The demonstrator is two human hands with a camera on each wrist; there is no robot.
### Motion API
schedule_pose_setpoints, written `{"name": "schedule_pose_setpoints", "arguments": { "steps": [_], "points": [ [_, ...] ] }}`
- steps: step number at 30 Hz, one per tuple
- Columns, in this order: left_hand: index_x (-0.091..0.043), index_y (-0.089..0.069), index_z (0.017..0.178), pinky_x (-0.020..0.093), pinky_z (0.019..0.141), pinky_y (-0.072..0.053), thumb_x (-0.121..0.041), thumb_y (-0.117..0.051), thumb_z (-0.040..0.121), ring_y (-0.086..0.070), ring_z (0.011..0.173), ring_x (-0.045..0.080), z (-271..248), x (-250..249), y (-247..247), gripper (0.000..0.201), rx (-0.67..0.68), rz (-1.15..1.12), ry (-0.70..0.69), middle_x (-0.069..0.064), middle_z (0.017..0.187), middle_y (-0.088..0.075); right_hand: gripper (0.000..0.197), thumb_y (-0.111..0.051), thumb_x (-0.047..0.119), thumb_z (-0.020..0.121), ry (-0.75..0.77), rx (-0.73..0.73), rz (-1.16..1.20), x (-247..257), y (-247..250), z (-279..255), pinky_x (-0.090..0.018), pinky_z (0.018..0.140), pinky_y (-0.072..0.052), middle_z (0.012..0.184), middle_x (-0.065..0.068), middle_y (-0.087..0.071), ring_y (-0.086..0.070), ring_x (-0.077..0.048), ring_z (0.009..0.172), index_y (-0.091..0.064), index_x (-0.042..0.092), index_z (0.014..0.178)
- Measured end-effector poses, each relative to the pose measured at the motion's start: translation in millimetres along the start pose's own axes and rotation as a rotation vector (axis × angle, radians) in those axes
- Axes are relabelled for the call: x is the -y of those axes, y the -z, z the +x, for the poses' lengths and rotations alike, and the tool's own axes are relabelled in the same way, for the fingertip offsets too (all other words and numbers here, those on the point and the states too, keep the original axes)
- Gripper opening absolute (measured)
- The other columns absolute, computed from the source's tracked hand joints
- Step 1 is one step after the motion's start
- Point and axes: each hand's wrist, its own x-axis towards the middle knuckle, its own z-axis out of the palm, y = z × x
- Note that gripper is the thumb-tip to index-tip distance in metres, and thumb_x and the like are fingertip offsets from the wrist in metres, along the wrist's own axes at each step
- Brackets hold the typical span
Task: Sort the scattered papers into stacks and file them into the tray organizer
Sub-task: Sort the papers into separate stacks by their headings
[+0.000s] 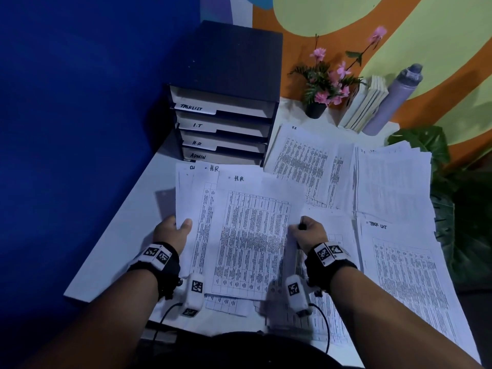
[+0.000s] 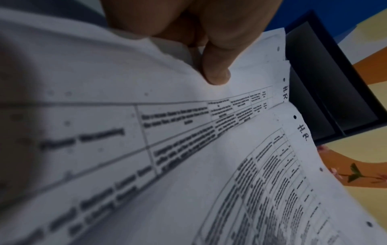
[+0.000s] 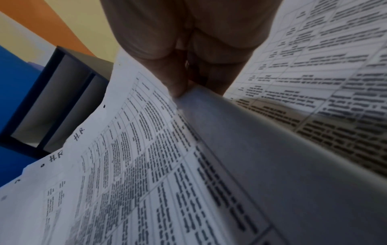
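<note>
Both hands held 1 loose bundle of H.R. sheets just above the desk. The left hand pinched its left edge, thumb on top; the right hand gripped the right edge, fingers curled. The sheets sat fanned and uneven, so squaring them, probably by tapping the edges on the desk, should come before filing. Beyond stood the tray organizer; its H.R. slot, third down, looked the right target.
</note>
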Motion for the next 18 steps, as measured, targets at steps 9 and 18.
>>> {"name": "schedule_pose_setpoints", "arguments": {
  "steps": [9,18],
  "points": [
    [-0.01,-0.068,0.098,0.023,0.076,-0.04,-0.02,-0.061,0.091,-0.059,0.083,0.021,-8.4,-11.9,-14.3,0.013,0.046,-0.154,-0.02,0.003,0.089,-0.066,0.025,-0.064,0.02,0.081,0.062,0.008,0.134,1.2,-7.8,-4.3,-0.032,0.057,-0.045,0.062,-0.005,-0.049,-0.047,-0.019,0.059,-0.045,0.018,0.064],
    [-0.015,-0.06,0.087,0.025,0.062,-0.037,-0.036,-0.049,0.096,-0.051,0.068,0.019,-6.8,-14.5,-2.6,0.026,0.019,-0.083,-0.02,-0.004,0.072,-0.057,0.018,-0.057,0.014,0.084,0.088,-0.051,0.197,-8.9,8.6,-3.2,-0.036,0.058,-0.047,0.065,-0.009,-0.053,-0.053,-0.021,0.062,-0.047,0.017,0.069]
  ]
}}
